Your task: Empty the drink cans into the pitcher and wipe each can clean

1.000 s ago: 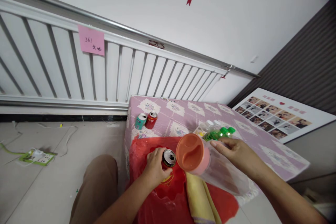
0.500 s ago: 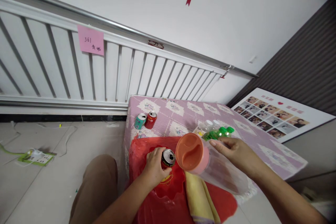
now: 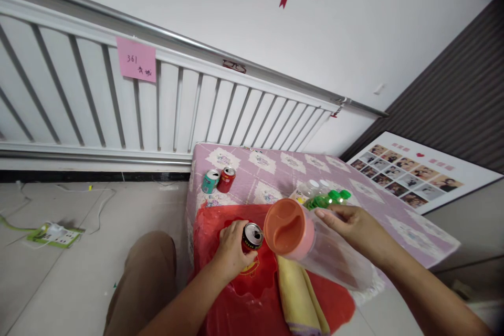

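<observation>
My left hand (image 3: pixel 234 252) is wrapped round a dark drink can (image 3: pixel 252 236) with an opened silver top. Its fingers keep the can upright over a red tray (image 3: pixel 255 281). In my right hand (image 3: pixel 348 228) is a clear plastic pitcher (image 3: pixel 334 254), tilted so that its orange lid (image 3: pixel 284 227) points left, with the lid's edge close beside the can's rim. I cannot tell whether anything flows between them. Below the pitcher lies a folded yellow cloth (image 3: pixel 299 294) on red plastic sheeting (image 3: pixel 220 312).
A teal can (image 3: pixel 210 182) and a red can (image 3: pixel 227 180) stand on the patterned tablecloth (image 3: pixel 271 168) at the back left. Several bottles with green and white caps (image 3: pixel 334 196) are behind the pitcher. A white radiator (image 3: pixel 165 105) runs along the wall. A power strip (image 3: pixel 55 234) lies on the floor.
</observation>
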Motion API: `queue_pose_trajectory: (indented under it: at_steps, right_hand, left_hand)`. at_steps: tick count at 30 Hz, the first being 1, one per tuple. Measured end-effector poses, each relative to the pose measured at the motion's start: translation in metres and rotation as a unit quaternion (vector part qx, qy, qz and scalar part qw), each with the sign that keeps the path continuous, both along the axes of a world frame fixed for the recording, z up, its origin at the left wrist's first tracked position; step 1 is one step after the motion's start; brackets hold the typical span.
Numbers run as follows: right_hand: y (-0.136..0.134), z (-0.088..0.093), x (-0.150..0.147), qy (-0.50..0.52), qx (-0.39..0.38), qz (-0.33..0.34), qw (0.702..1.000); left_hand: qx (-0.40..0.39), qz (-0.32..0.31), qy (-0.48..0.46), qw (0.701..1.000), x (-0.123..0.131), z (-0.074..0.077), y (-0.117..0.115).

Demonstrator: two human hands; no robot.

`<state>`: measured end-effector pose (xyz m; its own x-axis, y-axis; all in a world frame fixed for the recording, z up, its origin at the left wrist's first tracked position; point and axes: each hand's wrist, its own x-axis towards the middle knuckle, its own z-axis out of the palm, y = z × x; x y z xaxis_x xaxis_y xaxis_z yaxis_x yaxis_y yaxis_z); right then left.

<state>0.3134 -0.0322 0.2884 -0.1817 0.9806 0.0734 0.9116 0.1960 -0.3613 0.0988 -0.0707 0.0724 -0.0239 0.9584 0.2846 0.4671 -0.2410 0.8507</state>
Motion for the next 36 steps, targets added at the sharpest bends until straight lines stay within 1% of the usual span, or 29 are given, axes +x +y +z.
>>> queue_pose_trajectory:
  at_steps: [6, 14, 22, 29, 36]
  right_hand:
    - [0.0023, -0.0027, 0.0025, -0.005, 0.009, 0.005, 1.000]
    - [0.0006, -0.0019, 0.0007, -0.008, 0.001, -0.003, 1.000]
    - [0.0025, -0.0036, 0.0027, 0.001, 0.003, 0.006, 1.000]
    - [-0.0010, 0.0001, -0.0023, -0.004, -0.002, -0.009, 1.000]
    - [-0.0014, 0.0006, -0.0020, -0.007, -0.012, -0.014, 1.000]
  left_hand:
    - [0.007, 0.004, -0.001, 1.000, 0.0001, 0.0000, 0.0000]
    - [0.005, 0.002, -0.001, 1.000, 0.0001, 0.0019, -0.0003]
    - [0.001, 0.004, -0.004, 1.000, 0.0003, 0.0019, -0.0004]
    - [-0.009, 0.000, 0.000, 1.000, -0.0009, 0.0061, -0.0014]
    - [-0.002, 0.000, -0.001, 1.000, -0.0013, 0.0048, -0.0011]
